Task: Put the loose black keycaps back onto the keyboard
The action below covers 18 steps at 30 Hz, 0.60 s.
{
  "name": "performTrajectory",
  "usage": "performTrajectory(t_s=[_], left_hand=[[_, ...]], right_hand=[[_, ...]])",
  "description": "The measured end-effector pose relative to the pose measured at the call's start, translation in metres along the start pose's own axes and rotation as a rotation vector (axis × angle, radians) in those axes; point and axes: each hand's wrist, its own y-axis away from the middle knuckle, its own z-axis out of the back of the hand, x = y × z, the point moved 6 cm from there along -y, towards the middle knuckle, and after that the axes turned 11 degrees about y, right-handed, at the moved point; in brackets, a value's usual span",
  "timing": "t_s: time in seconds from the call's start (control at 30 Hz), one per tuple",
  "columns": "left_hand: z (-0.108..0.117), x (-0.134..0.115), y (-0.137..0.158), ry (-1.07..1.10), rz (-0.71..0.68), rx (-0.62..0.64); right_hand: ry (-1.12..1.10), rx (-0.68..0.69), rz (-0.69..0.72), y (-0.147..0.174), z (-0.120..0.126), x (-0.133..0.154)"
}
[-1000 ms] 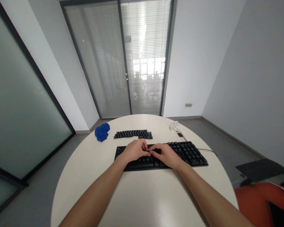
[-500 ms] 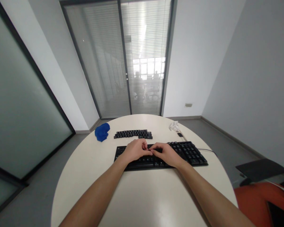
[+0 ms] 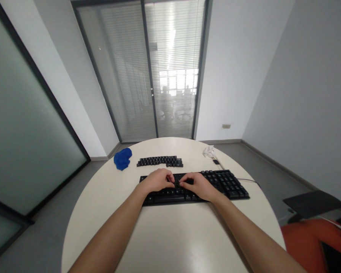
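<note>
A black keyboard (image 3: pixel 170 198) lies across the table in front of me, its number pad (image 3: pixel 230 184) to the right. My left hand (image 3: pixel 159 180) is over its left-middle part, fingers curled and thumb close to the fingertips. My right hand (image 3: pixel 197 185) is just right of it, thumb and forefinger pinched together low over the keys. A narrow gap separates the two hands. Whatever sits between the fingertips is too small and dark to make out. Behind the keyboard, loose black keycaps (image 3: pixel 159 161) stand in rows.
A blue cloth-like item (image 3: pixel 122 159) lies at the back left of the round white table (image 3: pixel 102 204). Crumpled white material (image 3: pixel 208 151) and a thin stick-like tool (image 3: pixel 219 163) are at the back right. The keyboard cable (image 3: pixel 248 180) runs off rightward. A red chair (image 3: pixel 307 242) stands at the right.
My left hand has moved left, away from the right hand, so their fingertips no longer meet. The right hand has barely moved.
</note>
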Motion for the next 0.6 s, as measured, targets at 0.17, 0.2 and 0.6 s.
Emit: performTrajectory(t_s=[0.17, 0.2, 0.6], left_hand=[[-0.0038, 0.0033, -0.0016, -0.012, 0.009, 0.031], [-0.0042, 0.0033, -0.0017, -0.013, 0.009, 0.033], [-0.0038, 0.0051, -0.0017, 0.003, 0.015, 0.045]], right_hand=[[0.06, -0.007, 0.027, 0.0003, -0.0018, -0.0021], [0.065, -0.007, 0.031, 0.0003, -0.002, -0.0025], [0.066, -0.008, 0.058, 0.0005, -0.0029, 0.0004]])
